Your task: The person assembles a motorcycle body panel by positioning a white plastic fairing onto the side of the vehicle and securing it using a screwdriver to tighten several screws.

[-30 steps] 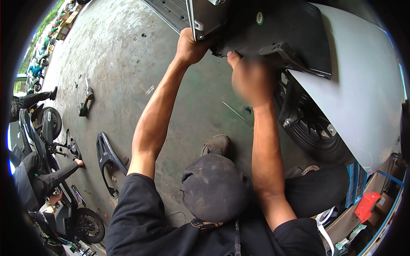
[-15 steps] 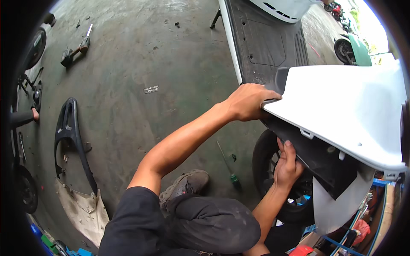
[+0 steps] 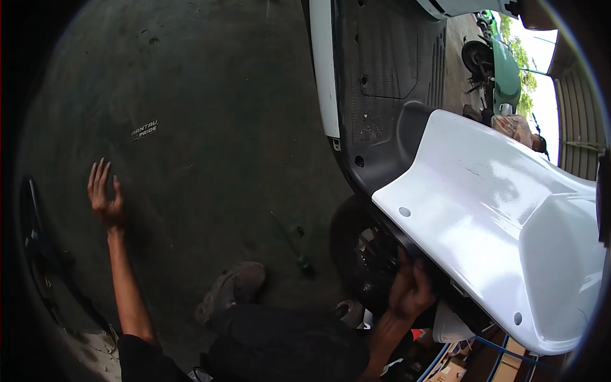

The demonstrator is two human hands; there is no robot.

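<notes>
This looks like a scooter repair workshop. A white scooter (image 3: 471, 184) has its wheel (image 3: 363, 245) showing from the side, and a green-handled screwdriver (image 3: 303, 261) and a loose black part (image 3: 38, 245) lie on the scuffed, dark floor (image 3: 210, 127). Cardboard boxes (image 3: 450, 372) sit around a blue-framed rack (image 3: 503, 349); a green scooter (image 3: 507, 76) stands farther off, near sunlit trees (image 3: 527, 70).

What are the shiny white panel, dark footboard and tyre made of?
White panel: probably painted plastic, glossy; bright light reflects off it.
Dark footboard: likely moulded plastic, perhaps rubbery, matt; ridges are shaped into it.
Tyre: seemingly rubber; dull, black, round, but shadow hides detail.
</notes>
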